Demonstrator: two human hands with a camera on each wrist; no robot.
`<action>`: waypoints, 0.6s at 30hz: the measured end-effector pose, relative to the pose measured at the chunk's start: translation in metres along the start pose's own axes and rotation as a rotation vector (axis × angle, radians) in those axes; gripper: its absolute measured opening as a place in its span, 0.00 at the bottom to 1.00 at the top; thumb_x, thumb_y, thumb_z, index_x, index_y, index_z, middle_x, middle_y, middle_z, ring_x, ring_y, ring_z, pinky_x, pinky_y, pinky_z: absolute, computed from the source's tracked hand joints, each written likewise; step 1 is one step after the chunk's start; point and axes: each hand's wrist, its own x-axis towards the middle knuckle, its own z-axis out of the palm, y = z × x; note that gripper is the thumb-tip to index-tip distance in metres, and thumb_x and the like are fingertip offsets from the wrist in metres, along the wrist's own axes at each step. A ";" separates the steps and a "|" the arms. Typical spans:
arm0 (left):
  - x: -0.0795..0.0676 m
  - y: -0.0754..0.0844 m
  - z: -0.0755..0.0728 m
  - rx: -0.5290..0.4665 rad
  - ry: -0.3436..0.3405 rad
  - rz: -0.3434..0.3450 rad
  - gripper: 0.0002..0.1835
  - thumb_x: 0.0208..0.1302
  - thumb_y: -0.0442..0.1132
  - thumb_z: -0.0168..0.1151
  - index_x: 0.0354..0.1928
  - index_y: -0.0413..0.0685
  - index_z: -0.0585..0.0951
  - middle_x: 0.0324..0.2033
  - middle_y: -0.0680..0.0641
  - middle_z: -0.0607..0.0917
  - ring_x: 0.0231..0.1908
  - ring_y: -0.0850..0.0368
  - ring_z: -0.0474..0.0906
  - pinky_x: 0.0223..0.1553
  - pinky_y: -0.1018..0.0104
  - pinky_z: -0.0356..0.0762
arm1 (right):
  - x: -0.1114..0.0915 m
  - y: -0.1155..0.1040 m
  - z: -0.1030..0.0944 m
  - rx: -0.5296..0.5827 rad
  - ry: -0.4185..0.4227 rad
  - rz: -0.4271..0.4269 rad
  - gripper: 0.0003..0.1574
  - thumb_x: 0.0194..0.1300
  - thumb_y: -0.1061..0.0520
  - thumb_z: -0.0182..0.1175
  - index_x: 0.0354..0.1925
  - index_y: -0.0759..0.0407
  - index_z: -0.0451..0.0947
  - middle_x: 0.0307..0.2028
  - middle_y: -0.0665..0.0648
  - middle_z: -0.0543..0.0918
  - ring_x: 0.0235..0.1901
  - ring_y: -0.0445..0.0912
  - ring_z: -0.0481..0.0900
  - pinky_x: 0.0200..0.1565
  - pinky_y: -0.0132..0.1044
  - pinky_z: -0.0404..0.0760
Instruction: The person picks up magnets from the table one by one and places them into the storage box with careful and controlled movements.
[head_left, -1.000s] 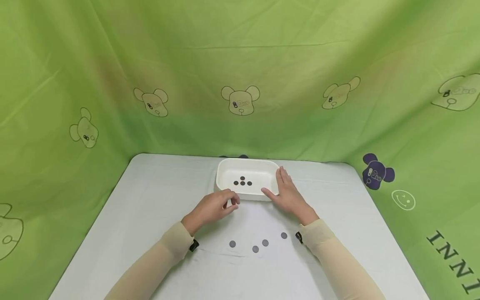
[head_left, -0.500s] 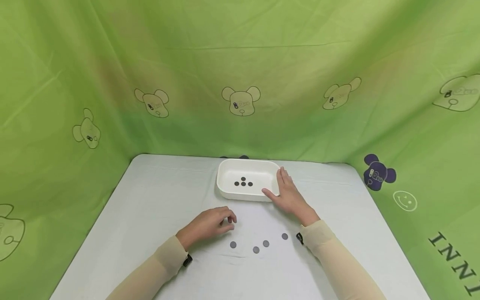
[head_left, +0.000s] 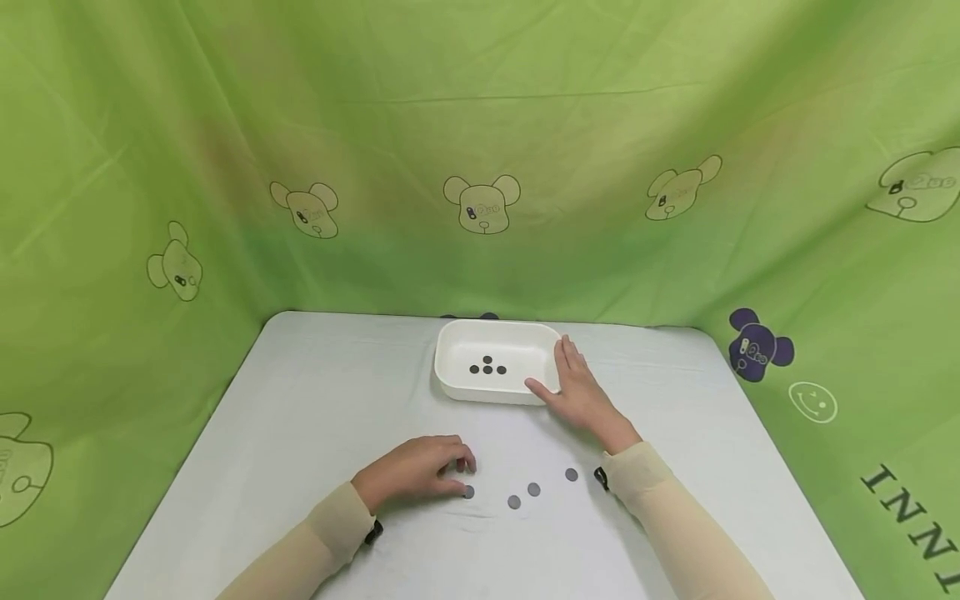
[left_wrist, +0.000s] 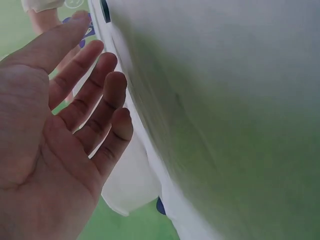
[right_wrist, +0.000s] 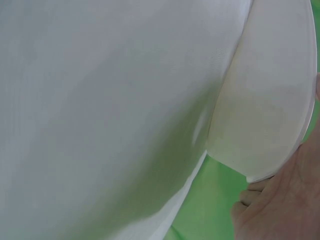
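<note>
In the head view my left hand [head_left: 416,472] is low over the table with its fingers loosely bent and apart. Its thumb tip is at the leftmost grey disc [head_left: 469,492]; whether they touch I cannot tell. The left wrist view shows the palm with nothing in it, and a dark disc [left_wrist: 105,10] beyond the thumb. My right hand [head_left: 581,398] holds the right end of a white rectangular tub [head_left: 491,393], thumb over the front rim and fingers along the end wall. Several small dark discs [head_left: 487,370] lie on the tub's floor.
More grey discs, one of them [head_left: 513,502] nearest me, lie on the white-covered table [head_left: 360,358] between the forearms. A green printed cloth [head_left: 480,275] hangs behind and at both sides. The tub stands near the table's far edge.
My left hand has come back from the tub's front left corner toward me, down to the leftmost disc on the table. The right hand and the tub have stayed in place.
</note>
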 end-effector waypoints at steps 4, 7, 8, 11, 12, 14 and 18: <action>0.000 0.001 0.001 0.010 -0.031 0.011 0.11 0.70 0.51 0.75 0.50 0.62 0.86 0.43 0.64 0.83 0.41 0.70 0.77 0.48 0.74 0.76 | 0.000 -0.001 -0.001 0.002 0.001 0.001 0.71 0.77 0.22 0.49 0.84 0.70 0.32 0.85 0.67 0.31 0.84 0.67 0.36 0.82 0.60 0.43; 0.000 0.000 0.001 0.029 -0.041 0.032 0.10 0.70 0.49 0.75 0.49 0.63 0.87 0.43 0.64 0.82 0.41 0.70 0.77 0.48 0.75 0.76 | -0.001 -0.002 -0.001 0.003 0.002 -0.001 0.71 0.77 0.22 0.49 0.84 0.70 0.32 0.85 0.67 0.31 0.84 0.67 0.36 0.82 0.60 0.43; 0.000 0.000 0.001 0.032 -0.042 0.038 0.09 0.70 0.49 0.75 0.48 0.62 0.87 0.43 0.64 0.82 0.41 0.70 0.77 0.48 0.75 0.76 | -0.001 -0.002 -0.001 0.004 0.002 -0.001 0.71 0.77 0.22 0.49 0.84 0.70 0.32 0.85 0.67 0.31 0.84 0.67 0.36 0.82 0.60 0.43; 0.000 0.000 0.001 0.038 -0.039 0.057 0.08 0.69 0.46 0.76 0.47 0.62 0.88 0.43 0.62 0.83 0.39 0.69 0.75 0.46 0.75 0.75 | -0.001 -0.003 -0.002 0.007 0.003 -0.001 0.71 0.76 0.21 0.50 0.84 0.70 0.33 0.85 0.67 0.31 0.84 0.67 0.36 0.82 0.60 0.42; 0.000 0.000 0.001 0.041 -0.035 0.065 0.08 0.69 0.46 0.76 0.47 0.61 0.89 0.43 0.62 0.83 0.38 0.69 0.75 0.45 0.76 0.75 | -0.001 -0.003 -0.002 0.007 0.004 -0.002 0.72 0.76 0.21 0.50 0.84 0.70 0.33 0.85 0.67 0.31 0.84 0.67 0.36 0.82 0.60 0.43; 0.000 0.000 0.001 0.037 -0.031 0.077 0.07 0.69 0.45 0.76 0.46 0.61 0.89 0.44 0.61 0.84 0.37 0.69 0.74 0.44 0.76 0.74 | -0.001 -0.002 -0.001 0.005 0.005 -0.001 0.72 0.76 0.21 0.49 0.84 0.70 0.33 0.85 0.67 0.31 0.84 0.67 0.36 0.82 0.60 0.43; 0.000 0.000 0.001 0.056 -0.019 0.108 0.07 0.68 0.43 0.77 0.45 0.60 0.89 0.43 0.60 0.84 0.36 0.70 0.73 0.42 0.78 0.72 | 0.000 -0.002 0.000 0.006 0.007 -0.002 0.71 0.77 0.21 0.49 0.84 0.70 0.32 0.85 0.68 0.31 0.84 0.67 0.35 0.82 0.60 0.42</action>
